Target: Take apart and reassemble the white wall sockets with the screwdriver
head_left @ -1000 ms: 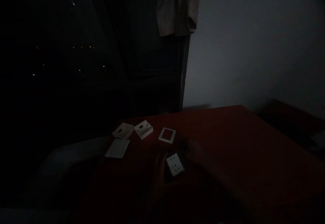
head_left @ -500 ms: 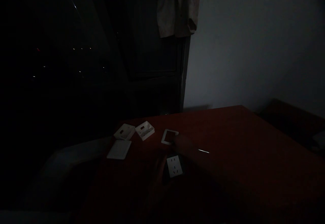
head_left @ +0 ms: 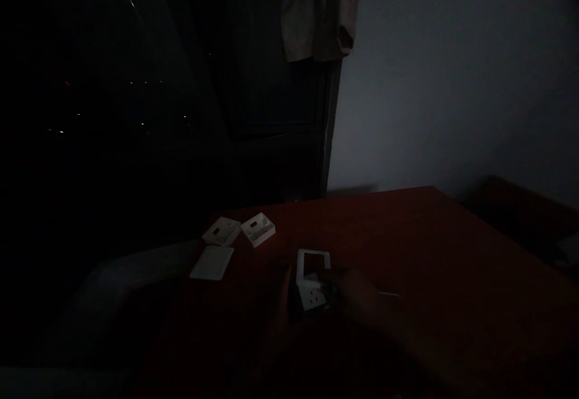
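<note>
A: Where's the socket (head_left: 312,299)?

B: In the left hand (head_left: 283,302), above the near part of the table (head_left: 384,224). That hand grips it from nine o'clock, though its fingers are very dim.

A: And the right hand (head_left: 355,293)?

B: At the socket's three o'clock, fingers closed on the frame (head_left: 300,267) by its four-o'clock corner.

A: How do frame and socket meet?

B: The frame overlaps the socket's far half and reaches past it toward twelve. A bit of the socket's face shows through the opening; more, with slots, shows below the near bar. Whether they touch, I can't tell.

A: That pale streak?

B: A thin rod (head_left: 388,294), at three o'clock beyond the right hand. I can't tell whether that hand grips it too.

A: What lies farther left?

B: The first box (head_left: 266,235) at eleven, open side up, and the second box (head_left: 226,234) at ten, just beside it. A flat plate (head_left: 212,263) lies between nine and ten.

A: Behind?

B: Hanging cloth (head_left: 312,19) at twelve, a wall (head_left: 452,85) at one.
</note>
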A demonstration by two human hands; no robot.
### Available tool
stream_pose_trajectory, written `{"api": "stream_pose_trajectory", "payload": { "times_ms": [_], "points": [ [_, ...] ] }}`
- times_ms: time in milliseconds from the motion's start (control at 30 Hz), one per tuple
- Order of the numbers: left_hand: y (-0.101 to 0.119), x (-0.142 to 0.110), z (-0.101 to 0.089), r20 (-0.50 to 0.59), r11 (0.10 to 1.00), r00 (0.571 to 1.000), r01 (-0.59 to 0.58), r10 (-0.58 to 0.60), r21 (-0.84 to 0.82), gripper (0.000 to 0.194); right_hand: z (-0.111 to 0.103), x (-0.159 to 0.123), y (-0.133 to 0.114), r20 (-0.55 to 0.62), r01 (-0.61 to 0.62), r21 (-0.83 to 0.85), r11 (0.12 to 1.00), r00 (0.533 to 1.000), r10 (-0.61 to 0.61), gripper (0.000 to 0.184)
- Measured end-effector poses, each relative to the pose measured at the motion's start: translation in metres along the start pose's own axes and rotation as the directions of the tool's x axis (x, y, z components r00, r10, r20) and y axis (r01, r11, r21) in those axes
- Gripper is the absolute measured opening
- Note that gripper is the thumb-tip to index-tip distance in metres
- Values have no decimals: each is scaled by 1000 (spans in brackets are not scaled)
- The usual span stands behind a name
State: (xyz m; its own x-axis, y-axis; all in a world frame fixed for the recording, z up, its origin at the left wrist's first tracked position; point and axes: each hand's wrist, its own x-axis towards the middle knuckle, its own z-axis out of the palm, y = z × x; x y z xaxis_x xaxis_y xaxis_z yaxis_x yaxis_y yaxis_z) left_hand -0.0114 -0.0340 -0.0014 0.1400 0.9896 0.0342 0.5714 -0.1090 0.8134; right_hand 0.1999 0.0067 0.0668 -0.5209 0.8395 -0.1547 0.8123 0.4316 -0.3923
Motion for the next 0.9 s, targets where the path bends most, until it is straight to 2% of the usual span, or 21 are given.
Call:
{"api": "stream_pose_trajectory", "payload": {
  "times_ms": [67, 133, 233, 300, 433, 533, 667, 733, 800, 900],
  "points": [
    [0, 0, 1, 3, 995, 999, -40, 40, -93, 101, 5, -9, 0, 36, 25, 0, 1000, 999, -25, 36],
    [1, -1, 0, 4, 991, 999, -39, 40, -132, 107, 10, -15, -1, 82, 46, 3, 999, 996, -46, 37],
    [2, -4, -3, 12, 999, 1000, 2, -1, -51, 99, 16, -20, 0, 119, 70, 33, 997, 990, -73, 39],
    [1, -5, -3, 12, 1000, 1000, -2, 2, -26, 94, 18, -21, 3, 99, 55, 88, 995, 993, -64, 42],
    [-4, -5, -1, 57, 994, 998, 2, 5, -113, 91, 17, -22, 13, -17, -97, 238, 966, 994, 104, 45],
    [-3, -5, 0, 55, 994, 998, 38, -33, -103, 89, 13, -19, 17, -50, -115, 431, 895, 987, 151, 35],
    [4, -5, -1, 47, 997, 997, 59, -56, -57, 89, 15, -11, 15, -19, -14, 710, 704, 999, 39, 33],
    [10, -6, -3, 21, 995, 996, 85, -84, -51, 87, 18, -7, 12, -16, -16, 743, 669, 999, 42, 35],
    [18, -7, -6, 8, 992, 994, 106, -106, -62, 87, 20, -5, 9, -10, -43, 733, 679, 997, 74, 36],
    [32, -10, -14, 14, 988, 994, 112, -111, -103, 90, 15, -9, 5, -40, -45, 758, 650, 993, 115, 37]
  ]
}}
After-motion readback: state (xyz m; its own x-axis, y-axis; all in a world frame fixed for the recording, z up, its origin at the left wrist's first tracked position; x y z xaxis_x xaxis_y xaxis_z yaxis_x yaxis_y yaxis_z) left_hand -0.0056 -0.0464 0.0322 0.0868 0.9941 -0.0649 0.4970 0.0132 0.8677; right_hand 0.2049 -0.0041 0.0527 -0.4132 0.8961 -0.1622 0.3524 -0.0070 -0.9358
